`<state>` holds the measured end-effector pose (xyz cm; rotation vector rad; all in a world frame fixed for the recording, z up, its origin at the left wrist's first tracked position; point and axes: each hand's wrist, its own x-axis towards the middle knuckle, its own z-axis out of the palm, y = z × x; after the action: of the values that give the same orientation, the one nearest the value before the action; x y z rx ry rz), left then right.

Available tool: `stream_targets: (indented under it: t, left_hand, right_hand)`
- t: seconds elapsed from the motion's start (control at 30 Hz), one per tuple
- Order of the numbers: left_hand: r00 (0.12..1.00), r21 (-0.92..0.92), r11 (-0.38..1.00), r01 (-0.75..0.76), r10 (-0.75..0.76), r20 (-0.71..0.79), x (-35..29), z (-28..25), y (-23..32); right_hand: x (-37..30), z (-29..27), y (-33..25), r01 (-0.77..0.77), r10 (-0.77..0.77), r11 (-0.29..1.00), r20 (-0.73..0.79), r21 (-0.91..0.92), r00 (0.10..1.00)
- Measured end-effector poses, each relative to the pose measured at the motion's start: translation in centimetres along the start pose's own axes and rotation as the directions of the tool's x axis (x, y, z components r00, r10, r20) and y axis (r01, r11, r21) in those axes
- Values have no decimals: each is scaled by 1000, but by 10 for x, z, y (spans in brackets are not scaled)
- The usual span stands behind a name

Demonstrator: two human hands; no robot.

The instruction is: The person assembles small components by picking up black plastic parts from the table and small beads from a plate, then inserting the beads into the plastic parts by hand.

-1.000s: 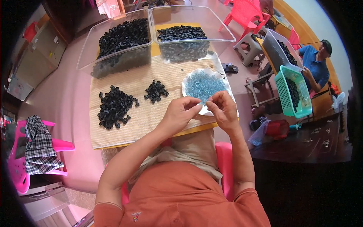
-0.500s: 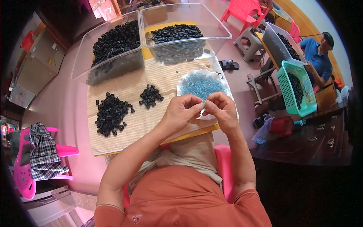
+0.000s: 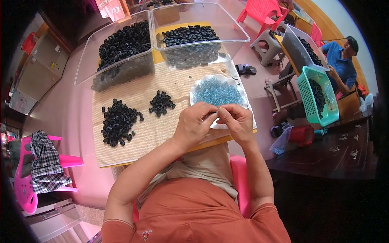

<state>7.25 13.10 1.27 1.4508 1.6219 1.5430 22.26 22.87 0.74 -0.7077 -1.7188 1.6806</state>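
Observation:
Fingertips pinched, my left hand (image 3: 195, 123) and my right hand (image 3: 238, 121) meet over the near rim of a white scalloped plate (image 3: 194, 100). Whatever lies between the fingers is tiny and mostly covered; only a small dark speck shows. Many small clear-blue pieces (image 3: 219, 91) fill the plate. Left of my hands, a small pile of black ring-like parts (image 3: 161, 103) lies on a striped beige towel (image 3: 156, 135). A larger pile of black parts (image 3: 118, 123) sits farther left on that towel.
Two clear plastic bins (image 3: 152, 40) of black parts stand at the table's far side. To the right are a green basket (image 3: 314, 95), a grey bin (image 3: 296, 46), a stool (image 3: 269, 48) and a seated person (image 3: 342, 67). A pink chair (image 3: 28, 174) with a plaid cloth stands left.
My fingertips have shifted slightly, the left hand's fingers curling in a little more. Both hands stay together at the plate's near rim. The piles look the same.

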Motion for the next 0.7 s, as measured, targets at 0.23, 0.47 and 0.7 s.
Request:
stream_targets:
  t: [0.23,0.47,0.7]
  left_hand:
    - [972,242,944,-223,233,-13,0,2,-2]
    - [955,326,905,-272,295,-20,0,1,0]
    - [977,259,946,-196,210,-24,1,0,1]
  right_hand:
    - [-4,1,-1,11,-15,994,-39,-111,999]
    - [-4,-3,4,-19,19,1000,-42,13,999]
    - [-6,-7,8,113,-122,970,-29,-214,992]
